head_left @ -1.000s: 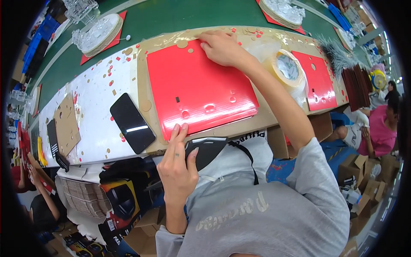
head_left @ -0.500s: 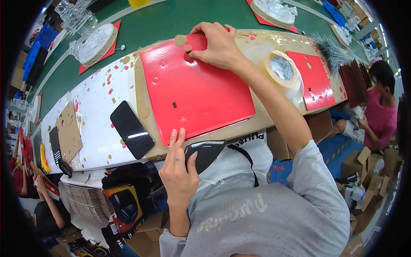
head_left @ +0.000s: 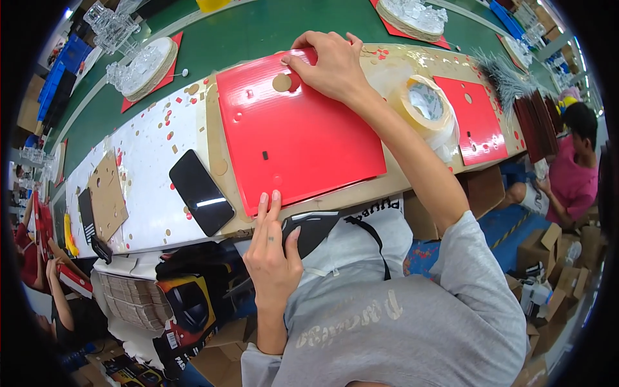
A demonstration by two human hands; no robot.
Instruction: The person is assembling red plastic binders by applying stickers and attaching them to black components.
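A red corrugated sheet (head_left: 306,138) lies on the brown-covered worktop in front of me. My right hand (head_left: 330,64) grips its far edge, the thumb on top and the other fingers bent around the edge, partly hidden. Beside that thumb is a brown round disc (head_left: 282,82), overlapping a darker red round spot. My left hand (head_left: 272,261) is open, its first two fingers stretched so their tips touch the sheet's near left corner. A small dark slot (head_left: 264,155) shows in the sheet's lower left part.
A black phone (head_left: 201,193) lies left of the sheet, a tape roll (head_left: 422,106) right of it. Farther right are another red sheet (head_left: 474,119) and a wire bundle (head_left: 503,74). Glass pieces stand on the green surface (head_left: 258,32) beyond. A person in pink (head_left: 576,164) sits at right.
My right thumb has moved from the sheet's round spot up toward the far edge. One of two brown discs there no longer shows. My left hand stays nearly still.
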